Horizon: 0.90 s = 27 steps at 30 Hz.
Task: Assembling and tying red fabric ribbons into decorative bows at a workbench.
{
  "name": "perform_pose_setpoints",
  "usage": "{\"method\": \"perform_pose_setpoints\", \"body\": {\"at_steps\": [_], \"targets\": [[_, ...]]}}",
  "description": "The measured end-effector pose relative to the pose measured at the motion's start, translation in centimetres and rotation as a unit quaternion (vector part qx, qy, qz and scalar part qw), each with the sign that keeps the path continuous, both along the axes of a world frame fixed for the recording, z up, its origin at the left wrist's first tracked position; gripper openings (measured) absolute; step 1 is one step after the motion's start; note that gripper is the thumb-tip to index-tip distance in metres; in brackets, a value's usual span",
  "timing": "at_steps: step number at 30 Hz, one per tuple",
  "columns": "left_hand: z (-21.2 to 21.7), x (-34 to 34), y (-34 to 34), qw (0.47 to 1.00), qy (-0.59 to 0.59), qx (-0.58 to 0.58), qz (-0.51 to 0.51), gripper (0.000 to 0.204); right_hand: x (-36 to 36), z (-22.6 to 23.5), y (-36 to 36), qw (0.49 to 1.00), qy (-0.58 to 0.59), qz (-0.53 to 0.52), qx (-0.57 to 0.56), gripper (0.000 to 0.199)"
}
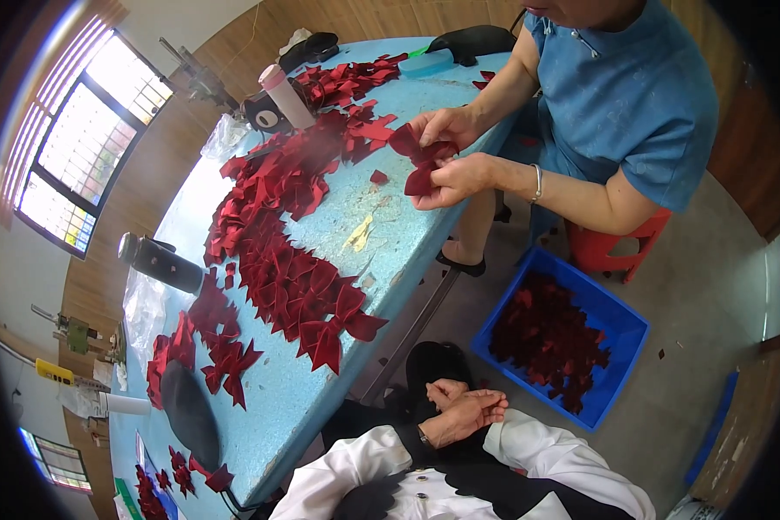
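Note:
My left hand (464, 418), with a dark watch (424, 436) at its wrist, lies across my right hand (445, 393) over my lap. Both hold nothing. The left fingers are stretched out over the right wrist area; the right hand is partly covered, with loose fingers showing beyond the left. Nearest to them are the blue crate (625, 347) of dark red fabric pieces (546, 334) on the floor and the table's edge. On the blue table (381, 251) a long heap of red fabric bows (286, 277) is spread.
A co-worker in a blue top (624, 104) holds a red fabric bow (421, 159) in both hands, seated on a red stool (628, 247). A black thermos (166, 265), a pink-topped white bottle (288, 97) and a dark oval object (191, 416) are on the table.

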<state>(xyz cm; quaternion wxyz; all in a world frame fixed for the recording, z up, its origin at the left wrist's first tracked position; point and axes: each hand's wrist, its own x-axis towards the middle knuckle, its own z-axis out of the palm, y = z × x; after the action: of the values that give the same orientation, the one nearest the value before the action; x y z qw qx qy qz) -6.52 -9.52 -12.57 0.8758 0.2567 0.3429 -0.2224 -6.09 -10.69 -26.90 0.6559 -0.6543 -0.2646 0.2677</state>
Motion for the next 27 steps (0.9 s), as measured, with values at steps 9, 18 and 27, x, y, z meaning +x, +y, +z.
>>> {"method": "perform_pose_setpoints", "body": {"at_steps": [9, 18, 27], "targets": [[0.1, 0.0, 0.0, 1.0, 0.0, -0.014, 0.005, 0.019, 0.1, -1.6, 1.0, 0.953, -0.222, -0.084, 0.191, 0.029], [-0.3, -1.0, 0.2, 0.998, -0.064, 0.008, 0.014, 0.029, 0.3, 4.6, -0.5, 0.994, -0.069, -0.021, -0.077, 0.027], [0.1, -0.5, -0.1, 1.0, -0.004, -0.011, 0.017, 0.017, 0.1, 4.1, -0.7, 0.987, -0.095, -0.015, -0.127, 0.026]]}}
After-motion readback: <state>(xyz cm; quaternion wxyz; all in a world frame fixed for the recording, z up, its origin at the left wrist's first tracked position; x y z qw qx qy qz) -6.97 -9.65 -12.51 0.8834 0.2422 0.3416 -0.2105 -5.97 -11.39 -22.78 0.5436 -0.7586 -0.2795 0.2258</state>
